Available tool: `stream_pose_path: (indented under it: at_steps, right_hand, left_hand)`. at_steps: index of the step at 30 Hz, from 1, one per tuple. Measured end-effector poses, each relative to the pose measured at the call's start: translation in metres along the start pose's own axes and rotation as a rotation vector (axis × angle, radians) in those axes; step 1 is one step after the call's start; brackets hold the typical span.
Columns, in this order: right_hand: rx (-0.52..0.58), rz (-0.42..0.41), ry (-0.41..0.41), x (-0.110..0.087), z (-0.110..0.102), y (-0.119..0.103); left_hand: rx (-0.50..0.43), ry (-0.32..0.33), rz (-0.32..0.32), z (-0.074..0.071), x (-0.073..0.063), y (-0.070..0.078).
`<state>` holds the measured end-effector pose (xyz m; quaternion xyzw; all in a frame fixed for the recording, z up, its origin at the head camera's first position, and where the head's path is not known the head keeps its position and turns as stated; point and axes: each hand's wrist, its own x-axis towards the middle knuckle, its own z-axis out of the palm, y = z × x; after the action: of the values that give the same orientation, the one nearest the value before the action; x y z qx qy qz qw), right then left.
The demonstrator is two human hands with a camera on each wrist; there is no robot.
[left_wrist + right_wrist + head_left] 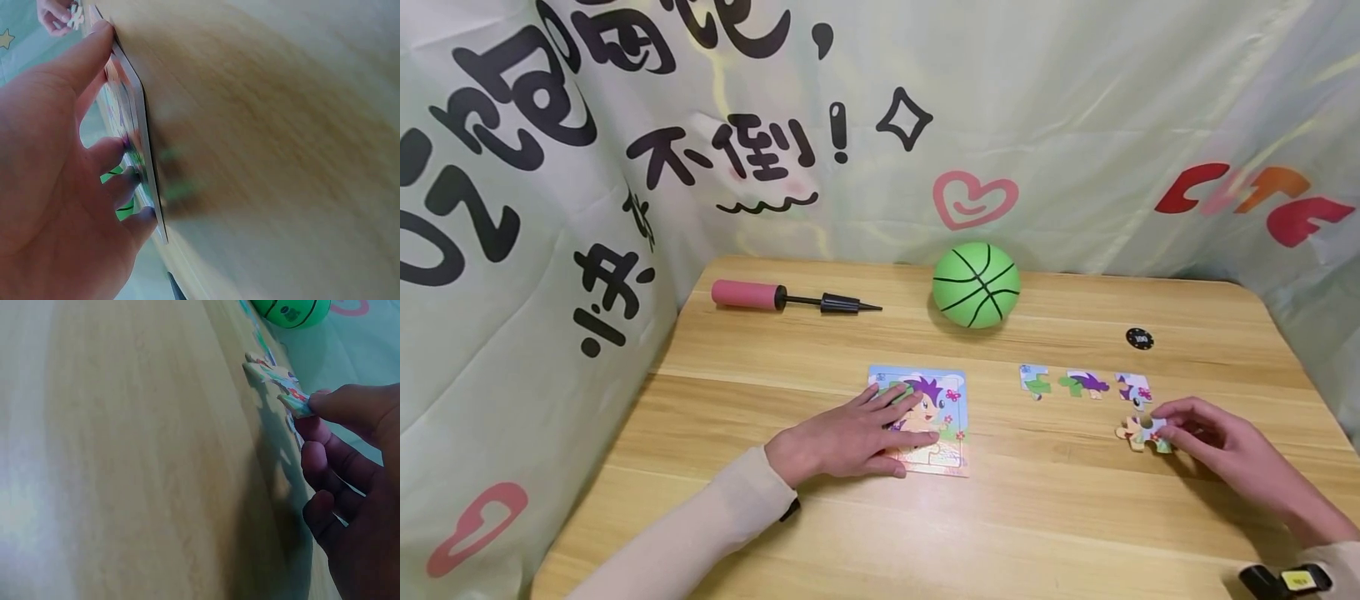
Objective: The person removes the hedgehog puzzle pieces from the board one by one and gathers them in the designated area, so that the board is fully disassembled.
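Observation:
My left hand point(868, 433) rests with spread fingers on a square jigsaw puzzle point(955, 400), which shows a purple-haired cartoon figure in a pale blue frame. In the left wrist view, the thumb point(97, 50) and fingertips touch the puzzle's top, near its edges. Off to the right, my right hand point(1221, 442) pinches a jigsaw piece point(1153, 429) between thumb and fingers. The right wrist view shows this piece point(297, 403) raised off the wood, with its shadow below; whether it is one piece or joined pieces I cannot tell. Three loose jigsaw pieces point(1036, 381) lie in a row just beyond it.
Along the back of the wooden table point(1037, 517) are a pink-handled hand pump point(748, 295) and a green ball point(976, 285) with black lines. A round black chip point(1140, 338) lies behind the loose pieces. Printed curtains point(1060, 125) hang behind and at the sides.

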<state>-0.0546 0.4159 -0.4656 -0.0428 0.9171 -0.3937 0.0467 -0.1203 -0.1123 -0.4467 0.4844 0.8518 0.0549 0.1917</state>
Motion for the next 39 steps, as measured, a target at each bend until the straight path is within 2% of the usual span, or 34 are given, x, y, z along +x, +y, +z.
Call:
stream_pose_path:
  at_steps: [4,9,13,23,39]
  right_hand:
    - [-0.091,0.029,-0.006,-0.0008,-0.0005,0.0013]
    - [-0.219,0.002,0.041,0.0009,-0.0004,0.0035]
    - [-0.276,-0.01,0.07,0.0031,-0.0003,0.0042]
    - [-0.305,-0.067,0.124,0.0046,0.0037,0.0048]
    - [-0.319,-0.077,0.1,0.0037,0.0076,0.0052]
  left_hand:
    - [-0.001,0.004,0.002,-0.0011,0.0004,0.0006]
    - [-0.014,0.003,0.0,-0.0021,0.0005,0.001]
    - [-0.017,0.001,-0.007,-0.0016,0.0006,0.0003]
    - [-0.013,0.002,-0.009,-0.0021,0.0007,-0.0001]
    - [-0.031,-0.004,-0.01,-0.001,0.0,-0.0005]
